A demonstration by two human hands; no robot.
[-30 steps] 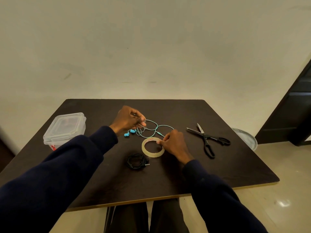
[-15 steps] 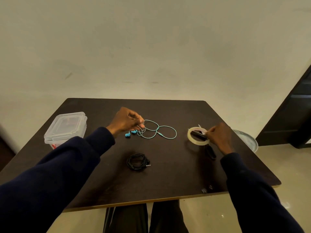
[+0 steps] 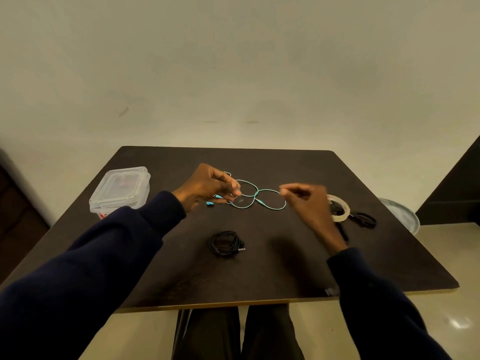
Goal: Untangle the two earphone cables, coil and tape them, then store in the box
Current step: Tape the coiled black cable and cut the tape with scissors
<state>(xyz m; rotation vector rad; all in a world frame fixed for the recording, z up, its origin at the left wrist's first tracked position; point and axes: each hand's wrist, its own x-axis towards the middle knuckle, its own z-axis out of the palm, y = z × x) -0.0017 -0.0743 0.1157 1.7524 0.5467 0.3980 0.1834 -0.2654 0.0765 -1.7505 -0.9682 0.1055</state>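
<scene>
The left hand [image 3: 207, 187] is pinching one end of the teal earphone cable [image 3: 255, 198] with its fingers closed on it. The right hand [image 3: 307, 203] is blurry, fingertips pinched at the far loop. The black earphone cable [image 3: 225, 242] is lying coiled nearer on the table [image 3: 259, 268]. The box [image 3: 120, 188] is sitting shut at the left; the tape roll [image 3: 339, 207] is lying on the scissors [image 3: 363, 219] at the right.

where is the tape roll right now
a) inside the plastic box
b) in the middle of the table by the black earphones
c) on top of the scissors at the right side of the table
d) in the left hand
c: the tape roll lies over the scissors at the right of the table, behind the right hand, away from the coiled black earphones.
</scene>
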